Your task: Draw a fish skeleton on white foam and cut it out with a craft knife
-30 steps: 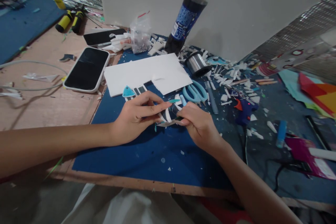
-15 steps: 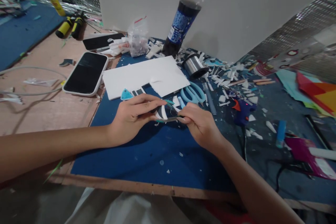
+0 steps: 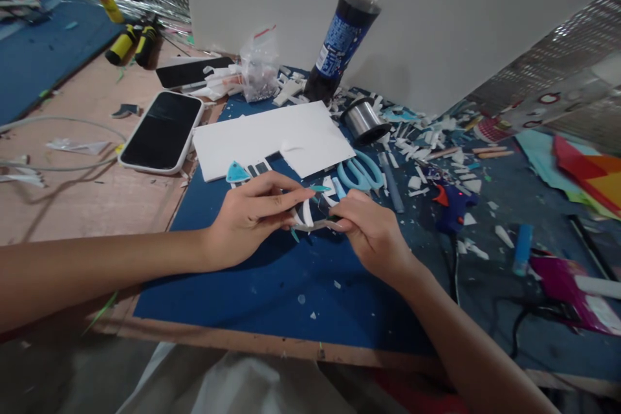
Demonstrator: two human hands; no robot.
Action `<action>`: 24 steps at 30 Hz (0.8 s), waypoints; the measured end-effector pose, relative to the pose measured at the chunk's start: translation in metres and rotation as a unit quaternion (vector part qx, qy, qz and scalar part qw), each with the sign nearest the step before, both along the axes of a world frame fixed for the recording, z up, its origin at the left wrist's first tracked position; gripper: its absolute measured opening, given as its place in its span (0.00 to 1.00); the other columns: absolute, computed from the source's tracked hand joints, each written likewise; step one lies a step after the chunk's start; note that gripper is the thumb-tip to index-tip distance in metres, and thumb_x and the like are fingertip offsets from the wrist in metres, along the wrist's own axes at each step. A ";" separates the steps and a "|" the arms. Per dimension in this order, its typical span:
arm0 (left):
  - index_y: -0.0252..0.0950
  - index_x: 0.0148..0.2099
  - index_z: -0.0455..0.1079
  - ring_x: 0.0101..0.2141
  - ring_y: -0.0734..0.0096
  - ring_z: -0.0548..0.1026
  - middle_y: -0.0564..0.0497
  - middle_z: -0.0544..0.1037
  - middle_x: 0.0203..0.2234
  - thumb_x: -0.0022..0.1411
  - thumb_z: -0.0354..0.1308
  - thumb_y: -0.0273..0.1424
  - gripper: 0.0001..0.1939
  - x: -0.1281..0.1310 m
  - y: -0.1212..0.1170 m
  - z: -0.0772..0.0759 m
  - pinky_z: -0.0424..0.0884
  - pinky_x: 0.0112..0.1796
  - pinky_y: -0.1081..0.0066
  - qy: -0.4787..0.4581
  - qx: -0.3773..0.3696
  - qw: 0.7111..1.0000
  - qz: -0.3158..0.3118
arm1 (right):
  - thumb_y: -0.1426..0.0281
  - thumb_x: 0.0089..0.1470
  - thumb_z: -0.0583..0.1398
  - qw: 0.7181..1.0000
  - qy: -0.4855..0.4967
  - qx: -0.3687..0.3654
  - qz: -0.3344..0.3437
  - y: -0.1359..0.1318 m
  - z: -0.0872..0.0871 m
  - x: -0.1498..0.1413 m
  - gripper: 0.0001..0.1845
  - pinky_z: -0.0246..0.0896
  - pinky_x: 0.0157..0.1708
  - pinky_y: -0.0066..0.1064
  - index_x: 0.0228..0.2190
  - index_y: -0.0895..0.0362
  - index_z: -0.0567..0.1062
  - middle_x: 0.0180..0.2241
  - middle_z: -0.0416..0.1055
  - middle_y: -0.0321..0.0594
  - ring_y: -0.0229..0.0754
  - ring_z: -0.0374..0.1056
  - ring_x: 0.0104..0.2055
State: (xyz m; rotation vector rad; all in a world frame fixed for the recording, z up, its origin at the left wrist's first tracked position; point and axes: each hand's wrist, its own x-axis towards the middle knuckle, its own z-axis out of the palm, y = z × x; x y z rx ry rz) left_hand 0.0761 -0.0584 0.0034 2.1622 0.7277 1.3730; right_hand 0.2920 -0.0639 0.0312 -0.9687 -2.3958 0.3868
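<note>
My left hand (image 3: 255, 213) is closed on a small white-and-dark piece (image 3: 305, 212) with teal tips, above the blue mat (image 3: 272, 310). Along the lower side of that piece runs a thin greyish strip (image 3: 317, 226). Its right end is pinched between the thumb and fingers of my right hand (image 3: 371, 229). The fingers cover much of the piece, so its full shape is hidden. Just beyond my hands lie light-blue-handled scissors (image 3: 359, 171), a white board (image 3: 276, 136) and a small bright-blue piece (image 3: 237, 172).
A phone (image 3: 162, 132) lies at left. Behind are a tilted-looking cola bottle (image 3: 342, 39), a wire spool (image 3: 363, 119) and many white scraps (image 3: 422, 136). To the right are a glue gun (image 3: 453, 207) with its cord, a blue stick (image 3: 522, 249) and coloured sheets (image 3: 589, 171).
The grey strip now looks more bent between my hands, and a teal tip shows lower under the piece. The whole view has shifted slightly; both hands keep their hold.
</note>
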 end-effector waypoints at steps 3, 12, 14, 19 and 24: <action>0.42 0.54 0.66 0.32 0.78 0.73 0.49 0.73 0.40 0.61 0.54 0.19 0.20 0.000 -0.001 0.000 0.76 0.32 0.77 0.002 0.007 1.000 0.000 | 0.71 0.62 0.49 1.000 0.007 0.007 0.005 0.000 0.000 -0.001 0.12 0.49 0.26 0.30 0.26 0.57 0.63 0.20 0.57 0.35 0.36 0.50 0.25; 0.39 0.52 0.68 0.31 0.79 0.73 0.48 0.73 0.39 0.61 0.54 0.20 0.18 0.002 -0.001 0.000 0.76 0.33 0.77 -0.003 0.000 1.000 -0.003 | 0.70 0.62 0.48 1.000 0.007 0.013 -0.009 0.000 0.001 -0.003 0.12 0.49 0.26 0.30 0.27 0.57 0.64 0.20 0.56 0.35 0.36 0.49 0.24; 0.38 0.52 0.68 0.31 0.78 0.73 0.48 0.73 0.39 0.61 0.54 0.19 0.18 0.002 -0.001 -0.001 0.76 0.33 0.78 -0.007 -0.001 1.000 -0.006 | 0.69 0.62 0.48 1.000 0.009 0.010 -0.009 -0.001 0.000 -0.004 0.13 0.48 0.26 0.30 0.27 0.57 0.64 0.20 0.56 0.34 0.36 0.48 0.24; 0.38 0.52 0.69 0.32 0.77 0.73 0.48 0.73 0.39 0.59 0.56 0.19 0.19 0.001 -0.002 -0.002 0.76 0.33 0.77 -0.010 -0.011 1.000 -0.008 | 0.68 0.62 0.48 1.000 0.027 0.008 -0.007 -0.002 0.000 -0.005 0.13 0.49 0.26 0.30 0.27 0.58 0.65 0.20 0.56 0.35 0.37 0.49 0.24; 0.39 0.52 0.68 0.31 0.78 0.73 0.48 0.73 0.39 0.59 0.56 0.19 0.20 0.001 -0.003 -0.002 0.76 0.32 0.78 -0.018 -0.022 1.000 -0.012 | 0.66 0.62 0.49 0.999 0.038 0.005 -0.013 -0.002 -0.002 -0.007 0.13 0.50 0.26 0.30 0.27 0.57 0.65 0.19 0.56 0.35 0.37 0.50 0.24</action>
